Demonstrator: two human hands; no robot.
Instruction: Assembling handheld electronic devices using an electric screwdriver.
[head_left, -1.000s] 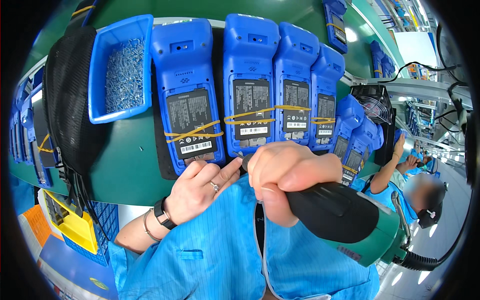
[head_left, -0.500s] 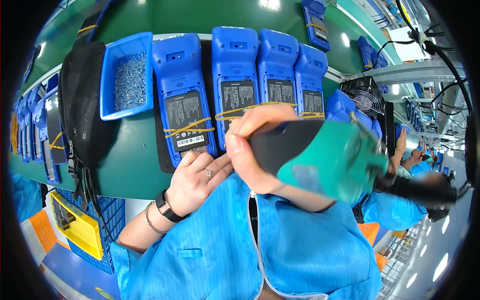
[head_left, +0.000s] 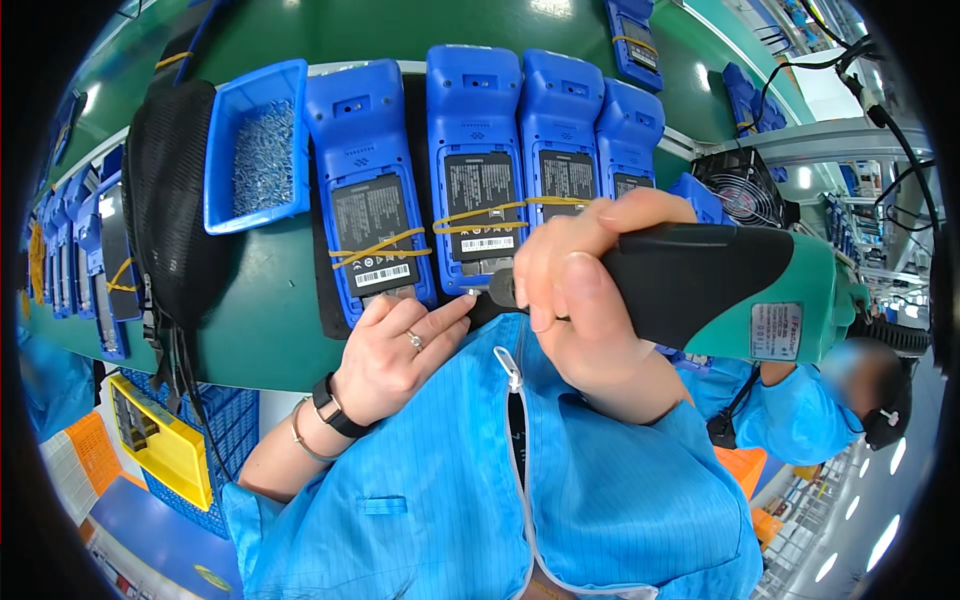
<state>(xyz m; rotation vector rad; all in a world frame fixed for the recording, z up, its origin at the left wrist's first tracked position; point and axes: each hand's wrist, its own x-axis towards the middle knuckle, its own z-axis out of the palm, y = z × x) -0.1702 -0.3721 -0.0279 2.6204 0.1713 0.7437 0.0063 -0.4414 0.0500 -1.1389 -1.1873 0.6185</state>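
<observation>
My right hand (head_left: 590, 285) grips a green and black electric screwdriver (head_left: 720, 285), lying almost level with its tip to the left. That tip meets the near end of the second blue handheld terminal (head_left: 475, 130), beside a tiny silver piece. At this spot the index fingertip of my left hand (head_left: 395, 350) touches the terminal's near edge. The left fingers are stretched out, the others lying at the near end of the first blue handheld terminal (head_left: 355, 120). Both terminals lie back up, with dark batteries and yellow rubber bands across them.
A blue tray (head_left: 215, 165) of small screws stands left of the terminals, beside a black bag (head_left: 165, 200). More blue terminals (head_left: 560, 90) line the bench to the right, near a fan (head_left: 740, 190). A yellow bin (head_left: 180, 460) sits below left. A co-worker (head_left: 800, 410) is at right.
The screwdriver has swung down and levelled out, its tip now at the second terminal's near end. My right hand has shifted right. My left hand has stayed nearly in place.
</observation>
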